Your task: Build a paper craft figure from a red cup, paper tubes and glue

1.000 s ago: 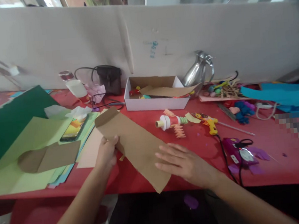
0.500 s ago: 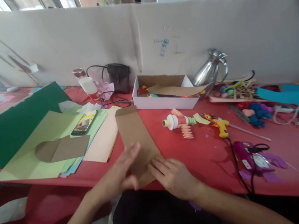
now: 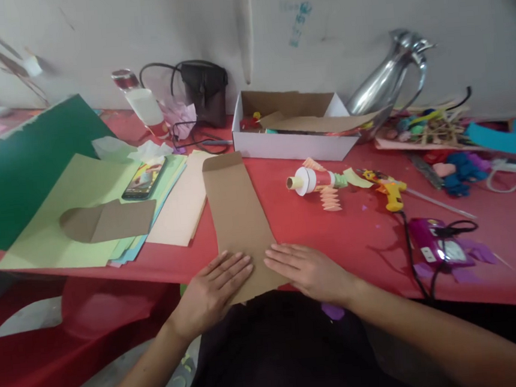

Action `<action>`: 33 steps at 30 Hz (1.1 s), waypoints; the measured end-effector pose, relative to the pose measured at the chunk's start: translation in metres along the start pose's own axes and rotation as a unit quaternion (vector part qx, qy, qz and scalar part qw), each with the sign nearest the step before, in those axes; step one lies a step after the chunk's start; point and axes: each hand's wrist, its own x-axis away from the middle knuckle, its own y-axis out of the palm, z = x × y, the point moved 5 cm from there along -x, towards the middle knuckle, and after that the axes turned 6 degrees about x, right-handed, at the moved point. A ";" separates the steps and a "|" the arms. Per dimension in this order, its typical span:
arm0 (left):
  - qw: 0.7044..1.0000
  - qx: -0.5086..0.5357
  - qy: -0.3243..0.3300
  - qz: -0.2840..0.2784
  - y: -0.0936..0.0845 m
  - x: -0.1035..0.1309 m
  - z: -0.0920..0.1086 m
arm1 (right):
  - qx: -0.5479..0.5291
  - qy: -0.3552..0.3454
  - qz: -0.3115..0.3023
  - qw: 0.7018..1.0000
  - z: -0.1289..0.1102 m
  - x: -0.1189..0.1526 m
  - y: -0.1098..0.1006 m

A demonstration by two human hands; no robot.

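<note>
A long strip of brown cardboard [image 3: 236,207] lies on the red-covered table, its near end reaching the front edge by my lap. My left hand [image 3: 216,284] rests flat on the strip's lower left part, fingers stretched out. On the lower right edge of the strip lies my right hand [image 3: 307,267], also flat with straight fingers. Neither hand grips anything. To the right of the strip is a small paper figure [image 3: 315,179] with a white disc, a red body and pleated orange limbs. Left of the strip, a cut brown cardboard piece [image 3: 111,220] with a rounded end sits on coloured paper.
A phone [image 3: 145,179] lies on the paper stack [image 3: 47,218]. Behind stand a white box [image 3: 294,145], a black bag [image 3: 206,92], a bottle [image 3: 144,107] and a metal jug [image 3: 388,80]. At right are a yellow glue gun [image 3: 391,194] and a purple device [image 3: 438,244] with black cords.
My left hand, raised over the cardboard before, has come down flat onto it. My right hand's fingers have straightened out. The view has tilted downward.
</note>
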 end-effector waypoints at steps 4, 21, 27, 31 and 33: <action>0.998 -0.032 0.009 0.054 0.004 0.011 0.009 | -0.003 0.022 -0.009 1.000 -0.006 0.001 0.001; 0.962 0.139 -0.143 0.188 0.003 0.008 0.021 | -0.143 0.087 0.077 0.983 -0.005 0.003 -0.005; 0.939 0.188 -0.188 0.220 0.005 0.009 0.022 | -0.187 0.135 0.063 0.971 -0.002 0.001 -0.006; 0.964 0.093 -0.183 0.169 0.007 0.001 0.037 | -0.121 0.125 0.112 0.978 -0.015 0.001 -0.011; 0.975 0.036 -0.156 0.151 0.009 -0.002 0.045 | -0.051 0.098 0.136 0.984 -0.026 0.002 -0.011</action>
